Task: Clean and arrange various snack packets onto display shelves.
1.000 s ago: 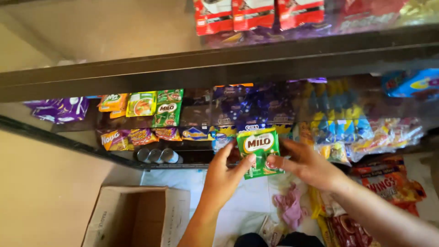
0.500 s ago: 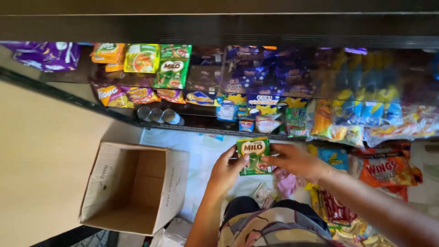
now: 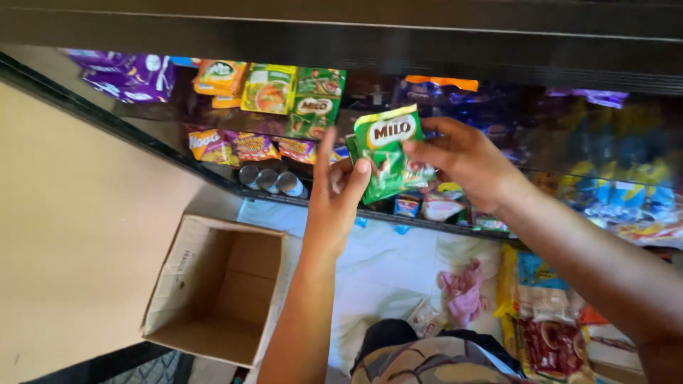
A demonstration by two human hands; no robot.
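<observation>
Pinching small green foil sachet (image 3: 388, 153) between both hands: left hand (image 3: 340, 192) gripping lower left edge, right hand (image 3: 466, 160) upper right; long axis tilting upright.

I see my left hand (image 3: 334, 195) and right hand (image 3: 466, 160) on either side of a sachet stack (image 3: 388, 153), which they hold up between them in front of the shelf (image 3: 213, 167). Hanging packets (image 3: 270, 89) sit left of it, with small cans (image 3: 270, 181) below them (three, side by side). An open cardboard box (image 3: 217, 288) lies lower left, and a crumpled cloth (image 3: 462, 291) lies below my right hand.
</observation>
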